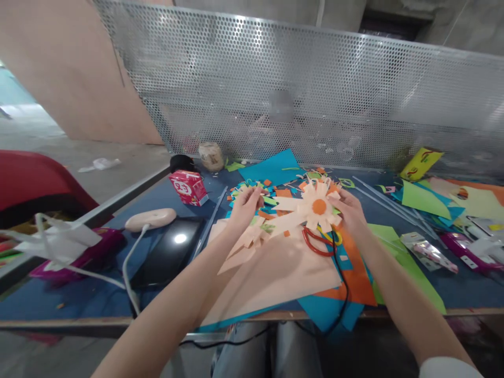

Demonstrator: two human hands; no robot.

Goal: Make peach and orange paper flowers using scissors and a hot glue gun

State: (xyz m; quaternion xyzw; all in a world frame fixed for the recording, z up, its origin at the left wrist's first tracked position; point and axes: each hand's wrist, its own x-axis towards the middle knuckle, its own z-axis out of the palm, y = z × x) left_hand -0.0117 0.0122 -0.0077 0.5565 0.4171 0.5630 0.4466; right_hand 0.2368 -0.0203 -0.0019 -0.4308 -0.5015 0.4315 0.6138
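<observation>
A peach paper flower (321, 202) with an orange round centre is held up over the table, its petals spread and strips trailing to the left. My right hand (348, 212) grips it at its right edge. My left hand (249, 205) is left of the flower with thumb and fingers drawn together; whatever may be between them is too small to make out. Below the hands lie cut paper scraps and peach paper sheets (271, 278). Red-handled scissors (315, 247) rest on the sheets under the flower, their blades hidden.
On the left are a pink-red box (189, 187), a dark tablet (173, 249) and a cream device with a white cable (150, 219). Coloured paper (425, 202) and a yellow box (421, 164) are at right. A perforated metal panel (236, 79) borders the back.
</observation>
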